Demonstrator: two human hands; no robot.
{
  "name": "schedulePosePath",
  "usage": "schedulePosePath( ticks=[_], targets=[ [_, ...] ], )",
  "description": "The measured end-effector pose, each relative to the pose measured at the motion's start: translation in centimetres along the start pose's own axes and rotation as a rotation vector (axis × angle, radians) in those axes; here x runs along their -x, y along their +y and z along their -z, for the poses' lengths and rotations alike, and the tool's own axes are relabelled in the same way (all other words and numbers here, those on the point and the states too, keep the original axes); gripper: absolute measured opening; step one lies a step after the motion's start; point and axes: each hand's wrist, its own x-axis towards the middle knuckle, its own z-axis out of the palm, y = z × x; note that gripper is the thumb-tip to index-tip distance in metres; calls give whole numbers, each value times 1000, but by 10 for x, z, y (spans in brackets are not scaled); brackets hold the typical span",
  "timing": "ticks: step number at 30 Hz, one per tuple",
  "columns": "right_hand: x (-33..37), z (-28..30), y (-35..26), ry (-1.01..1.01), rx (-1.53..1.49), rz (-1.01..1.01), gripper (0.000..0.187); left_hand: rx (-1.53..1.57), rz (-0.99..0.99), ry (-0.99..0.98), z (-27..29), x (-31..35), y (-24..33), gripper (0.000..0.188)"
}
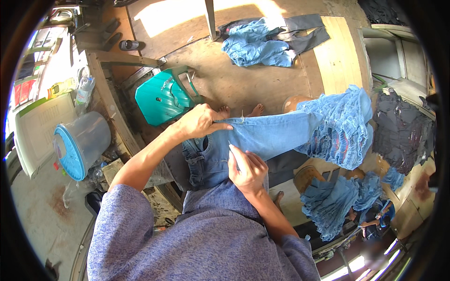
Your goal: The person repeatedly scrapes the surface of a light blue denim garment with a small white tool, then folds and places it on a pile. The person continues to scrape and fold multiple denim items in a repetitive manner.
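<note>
Light-blue jeans (267,133) lie stretched across my lap, waistband to the left and one leg running right. My left hand (199,122) is closed on their upper edge near the waist, thumb pointing right along the seam. A loose thread (242,115) sticks up from that edge just past the thumb. Below it, over the denim, my right hand (248,173) is closed around a small whitish tool (242,160) with a thin tip. Fingers hide most of the tool, so its kind cannot be made out.
Bunched jeans (340,129) are piled at the right, with more denim (330,201) below. Dark clothes (398,131) lie farther right. A green plastic stool (161,96) and lidded bucket (84,143) stand left. Another person (377,219) is at lower right.
</note>
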Motion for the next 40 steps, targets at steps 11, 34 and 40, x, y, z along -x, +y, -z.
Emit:
schedulePosePath(
  ticks=[11, 34, 40],
  targets=[
    [-21, -29, 2, 45, 154, -67, 17, 100, -45, 174, -3, -6, -6, 60],
    [-22, -11, 2, -326, 37, -239, 17, 98, 97, 126, -5, -10, -9, 58],
    [-21, -26, 9, -90, 4, -203, 16, 104, 44, 164, -5, -10, -9, 58]
  ],
)
